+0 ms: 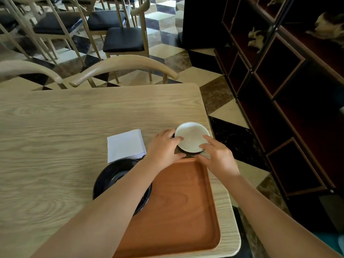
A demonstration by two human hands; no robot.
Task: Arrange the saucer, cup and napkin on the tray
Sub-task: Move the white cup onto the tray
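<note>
Hands close on a white cup just beyond the far rim of an empty wooden tray on a pale table. The left hand curls its fingers against the cup's 9 o'clock side; the right hand presses at 4 o'clock with fingers spread, so both appear to grip it. The cup sits upright, mouth up, on something dark, barely visible. Round, it has no long axis. A folded napkin lies at 9 o'clock from the cup, its long edges running roughly 12 to 6. A black saucer touches the tray's left rim. Judged best practice: lift level, keeping equal pressure from both sides.
</note>
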